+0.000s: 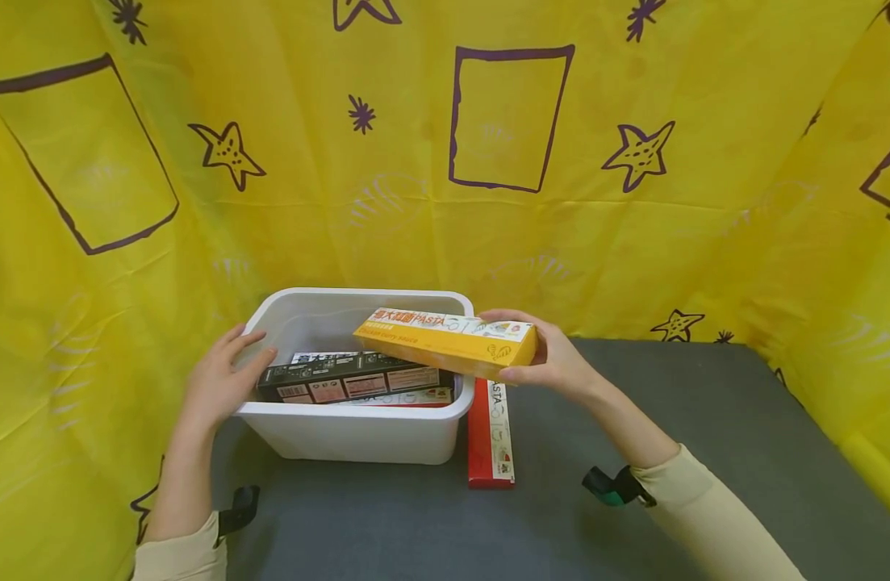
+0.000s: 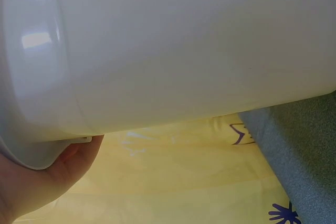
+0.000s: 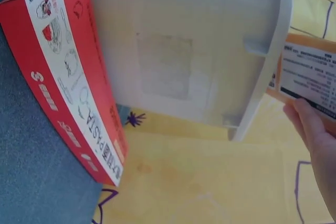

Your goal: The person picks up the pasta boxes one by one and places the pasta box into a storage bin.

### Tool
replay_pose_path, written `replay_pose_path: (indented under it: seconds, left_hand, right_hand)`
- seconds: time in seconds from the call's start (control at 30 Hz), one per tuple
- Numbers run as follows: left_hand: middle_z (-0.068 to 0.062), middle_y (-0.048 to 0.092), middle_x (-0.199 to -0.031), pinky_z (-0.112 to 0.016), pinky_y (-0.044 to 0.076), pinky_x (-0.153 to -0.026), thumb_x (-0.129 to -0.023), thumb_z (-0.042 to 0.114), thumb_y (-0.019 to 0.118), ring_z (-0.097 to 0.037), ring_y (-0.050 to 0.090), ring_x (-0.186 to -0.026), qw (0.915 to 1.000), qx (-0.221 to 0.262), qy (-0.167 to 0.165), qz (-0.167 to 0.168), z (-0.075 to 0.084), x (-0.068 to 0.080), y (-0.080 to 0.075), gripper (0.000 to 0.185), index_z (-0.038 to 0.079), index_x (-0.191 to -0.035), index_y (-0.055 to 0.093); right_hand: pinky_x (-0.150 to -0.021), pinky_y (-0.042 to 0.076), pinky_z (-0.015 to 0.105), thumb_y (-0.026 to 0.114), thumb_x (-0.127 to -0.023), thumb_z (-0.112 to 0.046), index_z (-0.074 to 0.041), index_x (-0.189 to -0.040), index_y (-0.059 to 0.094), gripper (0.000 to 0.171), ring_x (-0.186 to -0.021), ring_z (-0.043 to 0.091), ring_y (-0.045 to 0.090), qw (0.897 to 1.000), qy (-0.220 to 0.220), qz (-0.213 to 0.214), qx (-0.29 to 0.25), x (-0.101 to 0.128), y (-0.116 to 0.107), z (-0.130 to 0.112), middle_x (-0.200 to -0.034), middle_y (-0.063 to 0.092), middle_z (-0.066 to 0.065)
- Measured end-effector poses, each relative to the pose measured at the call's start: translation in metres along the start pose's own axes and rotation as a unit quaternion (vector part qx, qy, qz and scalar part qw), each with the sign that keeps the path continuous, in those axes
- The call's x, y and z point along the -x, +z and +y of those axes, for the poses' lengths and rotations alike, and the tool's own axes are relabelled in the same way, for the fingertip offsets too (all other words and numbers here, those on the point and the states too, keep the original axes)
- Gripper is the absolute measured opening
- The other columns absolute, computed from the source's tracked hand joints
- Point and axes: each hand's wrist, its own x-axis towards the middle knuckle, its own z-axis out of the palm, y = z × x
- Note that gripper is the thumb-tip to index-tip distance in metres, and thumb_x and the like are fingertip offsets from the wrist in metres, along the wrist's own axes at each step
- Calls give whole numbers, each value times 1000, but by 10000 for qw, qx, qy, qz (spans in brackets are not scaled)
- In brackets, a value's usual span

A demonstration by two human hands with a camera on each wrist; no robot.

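A white plastic bin [image 1: 357,428] stands on the grey table. My left hand [image 1: 223,375] rests on its left rim with the fingers spread; its palm [image 2: 37,182] shows under the bin's lip [image 2: 31,145]. My right hand [image 1: 553,359] grips the right end of a long yellow pasta box [image 1: 445,339] and holds it over the bin's right rim, tilted. The same box [image 3: 310,80] is pinched by my fingers [image 3: 315,135] beside the bin's wall [image 3: 184,51]. A black pasta box [image 1: 350,378] lies inside the bin on top of another box.
A red pasta box [image 1: 490,436] lies on the grey mat [image 1: 670,420] against the bin's right side, also seen as the red box [image 3: 73,82]. Yellow patterned cloth [image 1: 488,161] walls in the table at the back and both sides.
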Motion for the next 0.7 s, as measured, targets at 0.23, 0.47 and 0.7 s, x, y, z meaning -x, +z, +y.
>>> replay_pose_path:
  seconds: [0.23,0.47,0.7]
  left_hand:
    - [-26,21,-156,-75,19,-100,-100,45,48,-57,20,-136,10000,-11,43,21,-1,0,1,63,-1,-143,45]
    - [-26,21,-157,-75,18,-101,-100,46,48,-56,19,-137,10000,-13,72,19,-2,-1,1,63,0,-143,45]
    - [-25,20,-157,-74,18,-102,-100,47,48,-56,19,-137,10000,-2,58,34,-3,-1,1,64,0,-143,45]
  right_hand:
    - [-76,59,41,77,-78,-14,-2,-140,46,70,-106,31,55,9996,82,-205,203,4,-2,-6,-128,51,19]
    - [-75,59,41,75,-77,-13,-2,-140,46,70,-105,32,55,9980,119,-384,487,6,-4,-7,-129,49,19]
    - [-75,58,40,75,-76,-13,-5,-139,47,69,-99,34,57,9951,48,-556,816,9,-6,-11,-130,49,17]
